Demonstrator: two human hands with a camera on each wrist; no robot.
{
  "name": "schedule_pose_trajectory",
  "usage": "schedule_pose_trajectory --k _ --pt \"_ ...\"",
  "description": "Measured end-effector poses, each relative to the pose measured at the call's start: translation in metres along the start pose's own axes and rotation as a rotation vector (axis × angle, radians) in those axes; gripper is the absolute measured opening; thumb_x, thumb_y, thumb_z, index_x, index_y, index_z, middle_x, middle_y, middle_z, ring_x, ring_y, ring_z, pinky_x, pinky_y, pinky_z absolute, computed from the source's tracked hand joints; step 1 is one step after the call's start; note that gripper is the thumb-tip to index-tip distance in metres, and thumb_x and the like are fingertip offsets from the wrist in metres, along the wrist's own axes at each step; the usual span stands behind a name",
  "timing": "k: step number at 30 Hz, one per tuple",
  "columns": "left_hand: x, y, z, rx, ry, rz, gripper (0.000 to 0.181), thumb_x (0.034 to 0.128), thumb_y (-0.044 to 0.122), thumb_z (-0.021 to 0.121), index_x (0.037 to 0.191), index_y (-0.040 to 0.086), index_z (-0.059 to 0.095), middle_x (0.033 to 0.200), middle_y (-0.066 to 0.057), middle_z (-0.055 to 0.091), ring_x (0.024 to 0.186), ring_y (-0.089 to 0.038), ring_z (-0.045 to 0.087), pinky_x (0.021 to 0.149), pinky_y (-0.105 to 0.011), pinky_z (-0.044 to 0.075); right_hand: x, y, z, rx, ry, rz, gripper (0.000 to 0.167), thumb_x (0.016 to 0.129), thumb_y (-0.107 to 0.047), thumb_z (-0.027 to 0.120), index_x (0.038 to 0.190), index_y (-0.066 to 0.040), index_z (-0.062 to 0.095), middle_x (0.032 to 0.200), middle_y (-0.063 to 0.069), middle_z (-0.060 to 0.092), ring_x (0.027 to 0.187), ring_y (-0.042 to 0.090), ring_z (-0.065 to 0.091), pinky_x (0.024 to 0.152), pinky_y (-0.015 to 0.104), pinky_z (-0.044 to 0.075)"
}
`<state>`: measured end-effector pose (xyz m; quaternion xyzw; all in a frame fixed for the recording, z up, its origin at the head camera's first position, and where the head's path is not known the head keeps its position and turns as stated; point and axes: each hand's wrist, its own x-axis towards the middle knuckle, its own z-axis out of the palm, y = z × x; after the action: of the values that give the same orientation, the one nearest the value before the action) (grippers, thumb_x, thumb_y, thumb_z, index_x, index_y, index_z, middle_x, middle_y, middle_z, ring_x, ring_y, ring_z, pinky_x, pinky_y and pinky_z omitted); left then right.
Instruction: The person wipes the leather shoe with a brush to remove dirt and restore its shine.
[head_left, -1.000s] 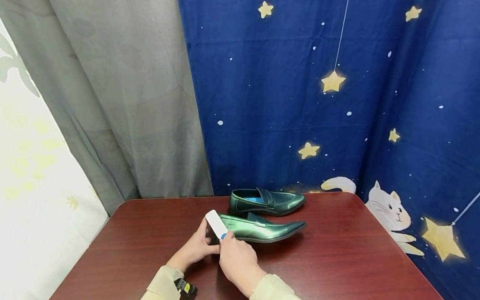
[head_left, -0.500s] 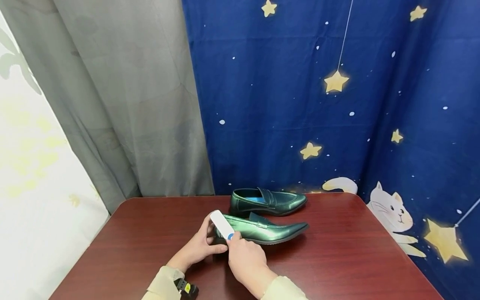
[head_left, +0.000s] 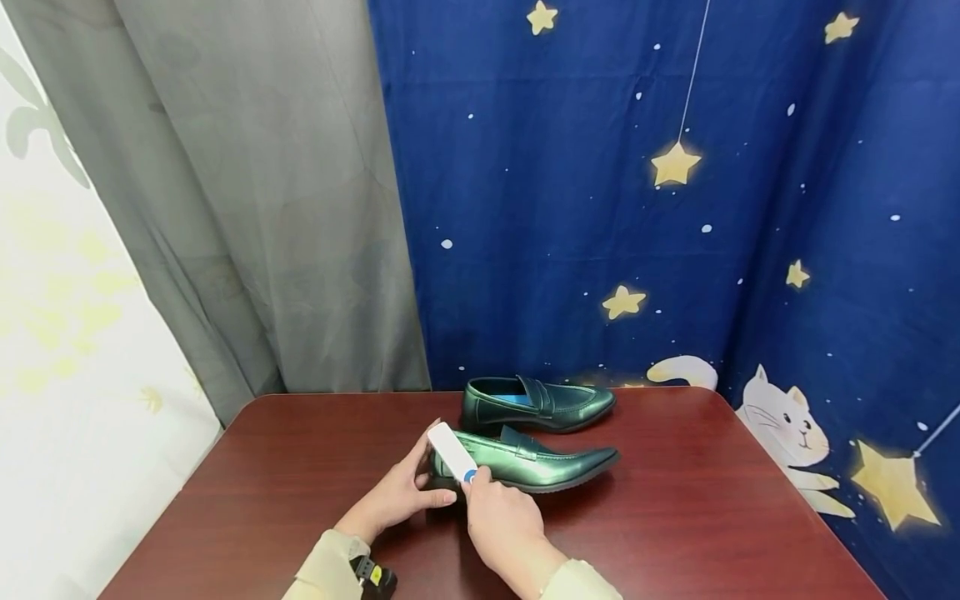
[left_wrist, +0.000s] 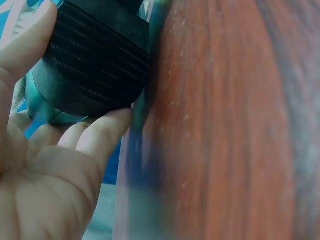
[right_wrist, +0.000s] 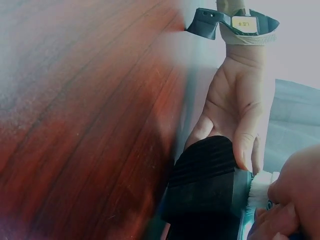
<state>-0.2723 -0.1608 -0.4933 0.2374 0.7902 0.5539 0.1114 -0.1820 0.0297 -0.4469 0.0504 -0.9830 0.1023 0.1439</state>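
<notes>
From my end I see the left hand (head_left: 397, 493) holding the near green shoe (head_left: 551, 469) by its heel (left_wrist: 97, 60), thumb and fingers round it, toe to the right. The right hand (head_left: 508, 527) grips a white brush (head_left: 452, 451) — its long axis slanting across the shoe's — with the bristles (right_wrist: 258, 191) at the shoe's side, heel end, close by the left fingers. Whether the toe touches the table (head_left: 300, 467), I can't quite tell.
</notes>
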Motion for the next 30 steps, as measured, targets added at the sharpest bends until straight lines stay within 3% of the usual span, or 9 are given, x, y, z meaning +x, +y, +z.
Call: schedule_pose_trajectory --k 4,9,15,22,30 --pt "0.0 0.0 0.0 0.031 -0.001 -0.034 0.111 0.0825 0.03 0.085 0.161 0.044 0.007 0.169 -0.007 0.019 0.149 -0.026 0.033 0.106 -0.02 0.043 -0.001 0.002 0.001 0.002 -0.016 0.007 0.033 0.103 -0.04 0.054 0.087 -0.012 0.05 0.064 0.006 0.062 0.055 0.024 0.064 0.045 0.039 0.045" --pt "0.001 0.001 0.0 0.068 0.008 -0.027 0.11 0.0837 0.031 0.084 0.161 0.043 0.007 0.169 -0.006 0.018 0.151 -0.026 0.028 0.113 -0.037 0.042 -0.002 0.006 -0.002 0.023 -0.049 0.027 0.033 0.103 -0.04 0.054 0.09 -0.011 0.052 0.065 0.006 0.063 0.056 0.024 0.064 0.046 0.039 0.046" --pt "0.0 0.002 0.0 0.093 0.018 -0.032 0.108 0.0834 0.031 0.084 0.161 0.041 0.01 0.169 -0.009 0.019 0.15 -0.028 0.031 0.113 -0.049 0.04 -0.006 0.01 -0.001 0.014 -0.004 0.01 0.031 0.103 -0.038 0.056 0.088 -0.01 0.052 0.063 0.008 0.063 0.054 0.025 0.064 0.044 0.039 0.044" --pt "-0.002 0.004 0.0 0.11 0.018 -0.049 0.109 0.0826 0.033 0.085 0.161 0.041 0.009 0.168 -0.012 0.021 0.146 -0.029 0.04 0.112 -0.047 0.042 -0.01 0.016 -0.001 0.008 0.027 0.007 0.032 0.102 -0.038 0.057 0.085 -0.012 0.049 0.059 0.007 0.06 0.051 0.025 0.061 0.042 0.039 0.041" --pt "-0.001 0.005 0.0 0.081 0.002 -0.053 0.11 0.0833 0.031 0.085 0.161 0.04 0.007 0.169 -0.012 0.018 0.144 -0.027 0.043 0.112 -0.043 0.043 -0.015 0.026 -0.003 -0.019 0.119 -0.029 0.032 0.102 -0.036 0.059 0.083 -0.012 0.048 0.055 0.006 0.058 0.046 0.026 0.059 0.039 0.038 0.039"
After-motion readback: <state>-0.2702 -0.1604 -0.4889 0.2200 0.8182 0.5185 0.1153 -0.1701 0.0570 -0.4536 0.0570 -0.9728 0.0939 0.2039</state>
